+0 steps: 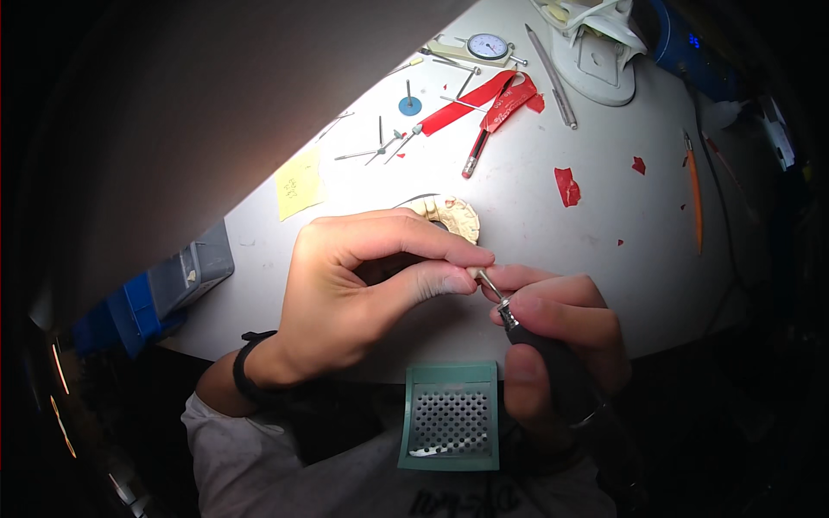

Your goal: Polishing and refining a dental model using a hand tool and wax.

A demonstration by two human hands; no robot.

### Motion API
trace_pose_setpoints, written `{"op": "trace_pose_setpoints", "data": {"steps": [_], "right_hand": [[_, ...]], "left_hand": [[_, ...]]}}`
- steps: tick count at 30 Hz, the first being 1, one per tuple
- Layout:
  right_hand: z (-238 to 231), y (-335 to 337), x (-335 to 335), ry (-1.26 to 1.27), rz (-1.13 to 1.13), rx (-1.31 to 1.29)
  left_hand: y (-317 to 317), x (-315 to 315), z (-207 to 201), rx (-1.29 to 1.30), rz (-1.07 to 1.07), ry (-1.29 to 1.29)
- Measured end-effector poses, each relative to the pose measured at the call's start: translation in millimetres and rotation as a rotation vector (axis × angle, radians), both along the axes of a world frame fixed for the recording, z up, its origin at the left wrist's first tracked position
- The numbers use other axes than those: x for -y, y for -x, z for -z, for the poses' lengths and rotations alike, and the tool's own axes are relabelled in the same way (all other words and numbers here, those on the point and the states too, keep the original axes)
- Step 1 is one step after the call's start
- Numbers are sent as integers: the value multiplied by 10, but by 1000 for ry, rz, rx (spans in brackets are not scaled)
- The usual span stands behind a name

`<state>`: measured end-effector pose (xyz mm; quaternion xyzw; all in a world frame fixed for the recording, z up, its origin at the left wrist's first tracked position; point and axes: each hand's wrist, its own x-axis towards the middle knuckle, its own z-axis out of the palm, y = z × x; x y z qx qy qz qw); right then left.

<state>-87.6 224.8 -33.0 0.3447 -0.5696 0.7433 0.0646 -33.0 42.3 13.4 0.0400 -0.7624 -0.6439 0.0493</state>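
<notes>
Left hand pinched, fingertips on small pale piece; right hand curled round dark handpiece, metal bit at piece; snagging bit or slack pinch could flick it toward dental cast just beyond.

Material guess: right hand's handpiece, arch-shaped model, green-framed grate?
Handpiece: dark matte body, maybe plastic or coated metal; collar likely polished steel, given bright highlights.
Arch-shaped model: probably plaster or stone; matte, chalky cream surface.
Green-framed grate: frame looks like smooth plastic, evenly colored; perforated plate grayish, possibly metal.
</notes>
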Motion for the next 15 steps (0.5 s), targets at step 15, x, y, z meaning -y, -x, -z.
{"op": "trace_pose_setpoints", "data": {"steps": [15], "right_hand": [[-8, -69, -3, -33, -11, 92]], "left_hand": [[5, -32, -55, 23, -9, -24]]}}
